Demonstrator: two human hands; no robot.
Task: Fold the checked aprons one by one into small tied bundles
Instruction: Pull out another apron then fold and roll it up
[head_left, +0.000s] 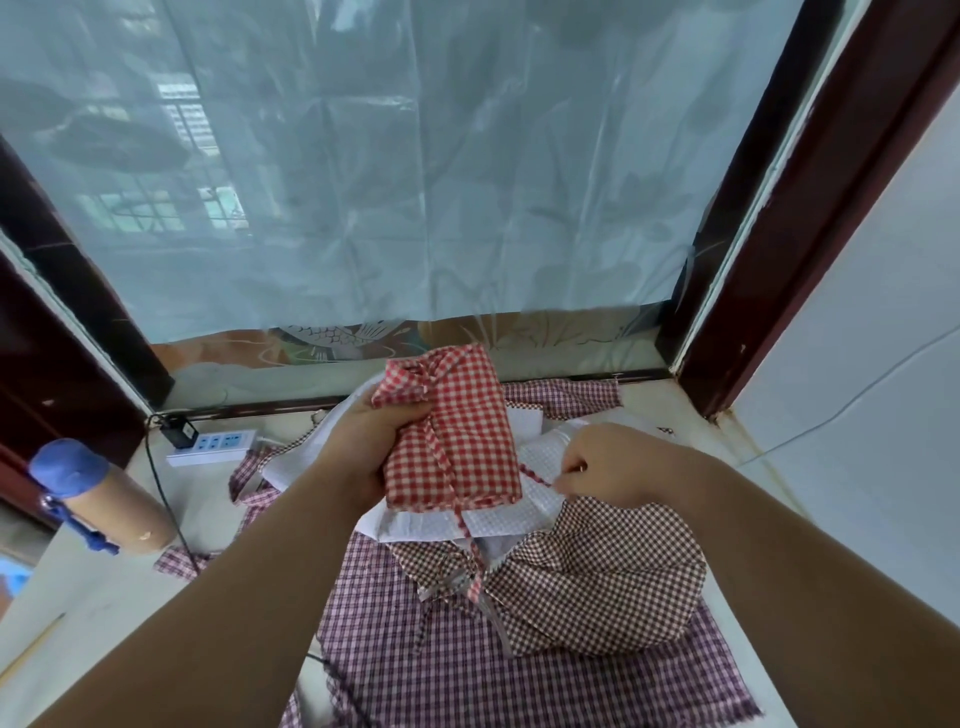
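Note:
A red-and-white checked apron, folded into a small oblong bundle (457, 431), is held up above the pile. My left hand (374, 441) grips its left side, thumb over the front. A matching strap runs down the bundle's front and out to the right. My right hand (602, 467) pinches that strap end (537, 475) just right of the bundle's lower corner. Under the hands lie loose aprons: a brown-checked one (597, 577), a purple-checked one (447, 660) and a white-backed one (498, 519).
A white power strip (213, 447) with a black plug sits at the back left, its cable running toward me. A tan bottle with a blue cap (98, 493) lies at the left. A plastic-covered window fills the back, with dark red frames on both sides.

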